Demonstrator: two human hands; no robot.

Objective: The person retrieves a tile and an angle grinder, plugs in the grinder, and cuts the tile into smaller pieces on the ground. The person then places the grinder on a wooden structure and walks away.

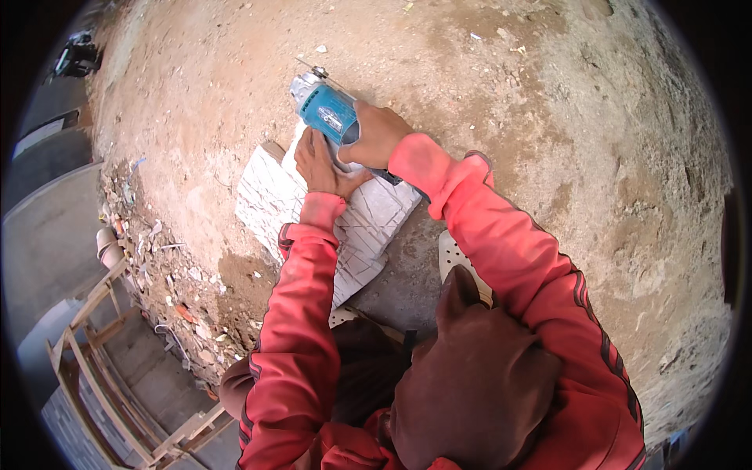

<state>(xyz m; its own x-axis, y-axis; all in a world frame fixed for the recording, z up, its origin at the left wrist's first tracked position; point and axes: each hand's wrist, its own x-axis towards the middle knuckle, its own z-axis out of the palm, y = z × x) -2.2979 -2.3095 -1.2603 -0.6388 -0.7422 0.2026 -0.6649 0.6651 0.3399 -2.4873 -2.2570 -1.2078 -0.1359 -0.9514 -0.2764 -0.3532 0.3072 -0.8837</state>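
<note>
A teal angle grinder (327,110) with a silver metal head lies across the far part of a white slab (372,215). My right hand (380,135) is wrapped round the grinder's body from the right. Its thin disc (317,73) points away from me, beyond the slab's far edge. My left hand (323,168) rests on the slab just below the grinder, fingers stretched forward and thumb spread to the right. Dark lines criss-cross the slab's surface. Whether the disc is spinning cannot be made out.
Bare brown earth (548,102) surrounds the slab. Rubble (188,290) lines the left side, near a wooden frame (102,368) and a pale bucket-like container (108,244). A light perforated shoe (462,262) shows beside the slab. A dark object (77,56) stands far left.
</note>
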